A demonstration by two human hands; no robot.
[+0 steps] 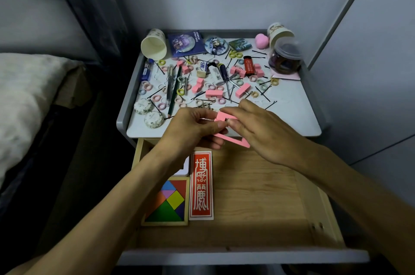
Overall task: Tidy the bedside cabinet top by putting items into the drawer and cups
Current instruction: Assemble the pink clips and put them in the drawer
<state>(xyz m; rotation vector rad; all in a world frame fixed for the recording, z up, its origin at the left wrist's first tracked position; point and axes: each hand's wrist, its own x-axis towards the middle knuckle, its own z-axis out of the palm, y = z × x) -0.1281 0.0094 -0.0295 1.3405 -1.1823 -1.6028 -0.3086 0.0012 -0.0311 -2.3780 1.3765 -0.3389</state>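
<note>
While both hands meet over the front edge of the tabletop (292,117), at 6 o'clock of its surface, they share a small pink load. The left hand (193,126) is curled, with its thumb on top and its fingers underneath, and it grips a flat pink frame (233,141) that sticks out toward 4 o'clock above the open drawer (258,196). The right hand (258,133) is partly closed; its forefinger and thumb pinch a pink block (221,116) that sits just above the frame, and the left fingertips touch the same block from the other side. Whether the block rests in the frame I cannot tell.

More pink blocks (242,90) lie loose near the middle of the tabletop among small hair rings (162,106), black hairpins (270,105), a pencil (175,92), an eraser (202,69), a screwdriver (225,74) and a red lighter (248,65). One paper cup (153,44) lies on its side at 11 o'clock with its mouth toward the camera. A second cup (280,34) is tipped over at 1 o'clock, touching a clear jar (286,56) just in front of it. Two round tins (143,106) sit at 8 o'clock.

Inside the drawer, at its 9 o'clock side, a coloured tile puzzle (167,201) lies just beside a red card (201,185), partly under the left forearm.
</note>
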